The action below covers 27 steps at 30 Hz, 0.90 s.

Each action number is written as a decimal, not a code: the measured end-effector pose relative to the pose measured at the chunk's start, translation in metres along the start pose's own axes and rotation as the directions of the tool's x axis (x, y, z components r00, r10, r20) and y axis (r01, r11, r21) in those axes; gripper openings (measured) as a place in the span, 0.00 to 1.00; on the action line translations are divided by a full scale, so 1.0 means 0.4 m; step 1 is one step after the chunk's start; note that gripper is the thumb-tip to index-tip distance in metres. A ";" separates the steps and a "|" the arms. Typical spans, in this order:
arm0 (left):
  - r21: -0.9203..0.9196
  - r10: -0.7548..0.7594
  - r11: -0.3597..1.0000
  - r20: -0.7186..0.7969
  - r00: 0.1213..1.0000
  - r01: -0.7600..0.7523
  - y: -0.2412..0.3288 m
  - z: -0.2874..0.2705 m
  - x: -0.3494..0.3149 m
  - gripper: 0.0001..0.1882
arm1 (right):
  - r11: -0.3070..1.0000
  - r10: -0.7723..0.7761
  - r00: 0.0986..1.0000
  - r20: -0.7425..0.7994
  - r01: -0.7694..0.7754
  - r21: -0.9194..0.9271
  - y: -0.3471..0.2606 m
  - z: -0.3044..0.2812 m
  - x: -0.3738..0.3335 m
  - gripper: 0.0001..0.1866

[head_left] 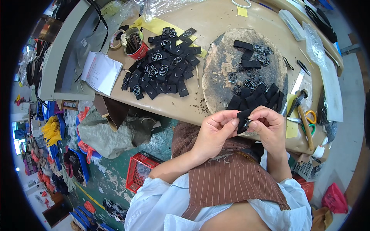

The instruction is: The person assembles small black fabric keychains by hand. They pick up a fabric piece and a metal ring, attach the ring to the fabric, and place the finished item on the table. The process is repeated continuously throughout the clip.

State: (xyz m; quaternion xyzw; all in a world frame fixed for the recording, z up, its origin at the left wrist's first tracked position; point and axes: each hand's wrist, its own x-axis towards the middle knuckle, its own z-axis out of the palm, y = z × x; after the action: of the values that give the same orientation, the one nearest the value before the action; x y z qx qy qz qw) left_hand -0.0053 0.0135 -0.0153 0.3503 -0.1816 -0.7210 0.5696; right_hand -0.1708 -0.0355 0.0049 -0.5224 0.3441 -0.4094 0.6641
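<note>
Between my two hands is a short black fabric strap [243, 115], held up over the near edge of a round worn board [216, 81]. My left hand [216, 133] pinches it on one side with thumb and fingers. From the other side my right hand [269, 125] closes on its lower part, where a small shiny metal piece shows partly between the fingertips. Loose black straps [254, 96] lie on the board just beyond my hands. Farther back on it are several dark metal ring ornaments [252, 79].
Left of the board is a heap of black straps with ring ornaments [163, 69], beside a red can [138, 50] and a notebook [102, 73]. At right lie a hammer [304, 123], scissors [310, 117] and a knife [298, 81]. A red crate [135, 173] stands on the floor.
</note>
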 end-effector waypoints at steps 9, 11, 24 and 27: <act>0.680 0.349 0.614 0.223 0.910 -0.402 0.028 0.008 -0.012 0.14 | 0.998 0.056 0.991 -0.123 -0.058 -0.017 -0.031 0.035 -0.002 0.10; 0.700 0.413 0.505 0.318 0.854 -0.505 0.032 0.009 -0.004 0.14 | 0.998 0.014 0.990 -0.144 -0.023 -0.060 -0.036 0.046 0.005 0.11; 0.391 0.038 0.918 0.081 0.996 -0.067 0.049 -0.020 0.033 0.20 | 0.916 0.278 0.960 0.019 -0.271 0.294 0.018 0.008 0.014 0.09; 0.356 0.018 0.933 0.092 0.996 -0.050 0.052 -0.027 0.032 0.17 | 0.991 0.083 0.996 -0.021 -0.080 0.103 0.032 0.010 0.015 0.09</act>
State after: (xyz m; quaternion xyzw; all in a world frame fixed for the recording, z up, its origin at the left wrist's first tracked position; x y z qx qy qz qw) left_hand 0.0154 -0.0029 -0.0126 0.4131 -0.3403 -0.6805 0.5004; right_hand -0.1621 -0.0378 -0.0071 -0.4682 0.3521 -0.4056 0.7016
